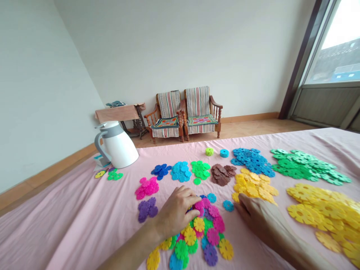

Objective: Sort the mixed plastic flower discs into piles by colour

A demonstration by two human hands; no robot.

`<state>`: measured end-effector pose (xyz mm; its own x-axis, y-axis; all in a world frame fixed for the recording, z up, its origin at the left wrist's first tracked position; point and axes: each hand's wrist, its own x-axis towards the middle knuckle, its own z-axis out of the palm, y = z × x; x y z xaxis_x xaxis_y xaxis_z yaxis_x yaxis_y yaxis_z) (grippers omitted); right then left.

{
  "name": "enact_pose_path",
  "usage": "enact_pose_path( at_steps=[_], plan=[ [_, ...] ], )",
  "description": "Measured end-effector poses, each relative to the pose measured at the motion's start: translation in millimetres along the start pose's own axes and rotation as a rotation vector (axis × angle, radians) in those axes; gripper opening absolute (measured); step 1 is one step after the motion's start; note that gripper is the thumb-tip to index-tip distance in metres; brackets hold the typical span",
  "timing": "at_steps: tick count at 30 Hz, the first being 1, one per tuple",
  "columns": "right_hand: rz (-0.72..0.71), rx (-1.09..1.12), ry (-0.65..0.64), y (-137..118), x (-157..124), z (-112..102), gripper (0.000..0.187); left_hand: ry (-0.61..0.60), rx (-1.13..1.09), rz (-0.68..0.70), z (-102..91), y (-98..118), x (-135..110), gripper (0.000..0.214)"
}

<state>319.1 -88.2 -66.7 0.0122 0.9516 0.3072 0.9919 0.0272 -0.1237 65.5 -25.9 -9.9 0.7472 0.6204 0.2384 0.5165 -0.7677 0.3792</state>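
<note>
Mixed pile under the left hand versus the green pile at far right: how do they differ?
The mixed pile holds many colours: yellow, pink, green, purple, blue; the green pile is one colour. The mixed pile lies near, with the left hand resting on it; the green pile lies farther off, untouched. Both are flat flower-shaped plastic discs on the pink cloth.

The left hand [177, 212] curls over the near heap of mixed-colour plastic flower-shaped discs [197, 236], so its fingertips and whatever they pinch stay hidden. The bottom edge cuts off both forearms and the nearest discs of that heap. Right of the right hand [258, 215], the pile of yellow plastic flower discs [323, 210] blurs and runs off the right edge. Beyond the left hand, a white plastic jug [116, 144] covers most of a small teal-and-white object [99, 159], which cannot be identified.
</note>
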Motion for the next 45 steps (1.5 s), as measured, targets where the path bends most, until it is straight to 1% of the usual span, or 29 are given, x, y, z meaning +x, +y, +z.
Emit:
enact_pose_path(
  at_steps=[3, 6, 9, 11, 14, 17, 19, 21, 24, 26, 29, 32, 34, 37, 40, 42, 45],
  plan=[
    [0.005, 0.017, -0.017, 1.1, -0.8, 1.9, 0.032, 0.028, 0.026, 0.01, 8.3, -2.8, 0.8, 0.015],
    [-0.003, 0.033, -0.002, 0.9, -0.8, 1.5, 0.032, 0.072, 0.037, 0.022, 13.9, -5.7, 0.8, 0.015],
    [-0.017, 0.038, 0.045, 0.6, -0.4, 0.9, 0.034, 0.158, 0.028, 0.009, 15.4, -8.5, 1.3, 0.018],
    [-0.026, 0.037, 0.073, 1.0, -0.4, 1.6, 0.034, 0.226, 0.011, -0.033, 12.1, -13.3, 1.9, 0.017],
    [-0.043, 0.03, 0.081, 2.5, -0.6, 3.6, 0.034, 0.321, 0.006, -0.164, -0.8, -29.8, 1.5, 0.016],
    [-0.05, 0.01, 0.086, 3.6, -0.7, 5.2, 0.034, 0.373, 0.035, -0.336, -19.4, -57.9, -3.9, 0.016],
    [-0.048, 0.001, 0.093, 4.1, -0.6, 5.9, 0.035, 0.363, 0.076, -0.455, -31.5, -79.6, -10.9, 0.016],
    [-0.048, 0.006, 0.087, 4.5, -0.5, 6.8, 0.034, 0.313, 0.156, -0.568, -41.9, -99.7, -19.6, 0.015],
    [-0.049, 0.008, 0.082, 5.4, -0.7, 8.7, 0.033, 0.279, 0.219, -0.645, -54.8, -119.4, -32.2, 0.011],
    [-0.048, 0.001, 0.088, 5.8, -1.0, 9.5, 0.032, 0.293, 0.256, -0.663, -62.0, -123.8, -37.4, 0.011],
    [-0.052, 0.001, 0.094, 5.3, -1.2, 8.8, 0.034, 0.345, 0.311, -0.644, -68.9, -118.4, -37.3, 0.012],
    [-0.048, 0.006, 0.094, 3.9, -0.9, 6.7, 0.035, 0.352, 0.262, -0.53, -66.2, -100.1, -28.7, 0.015],
    [-0.048, 0.009, 0.086, 3.1, -0.7, 5.7, 0.036, 0.316, 0.137, -0.402, -58.4, -80.4, -21.0, 0.015],
    [-0.04, 0.004, 0.075, 3.0, -0.7, 5.5, 0.034, 0.194, -0.033, -0.224, -41.6, -44.0, -11.6, 0.015],
    [-0.034, 0.003, 0.056, 3.3, -0.8, 5.4, 0.033, 0.085, -0.074, -0.083, -23.8, -12.4, -7.1, 0.015],
    [-0.032, 0.008, 0.047, 3.3, -0.7, 4.6, 0.033, 0.038, -0.036, -0.008, -13.3, -0.3, -6.0, 0.02],
    [-0.025, 0.026, 0.047, 2.6, -0.4, 2.6, 0.034, 0.003, 0.044, 0.057, -1.2, 3.8, -5.6, 0.027]
  ],
)
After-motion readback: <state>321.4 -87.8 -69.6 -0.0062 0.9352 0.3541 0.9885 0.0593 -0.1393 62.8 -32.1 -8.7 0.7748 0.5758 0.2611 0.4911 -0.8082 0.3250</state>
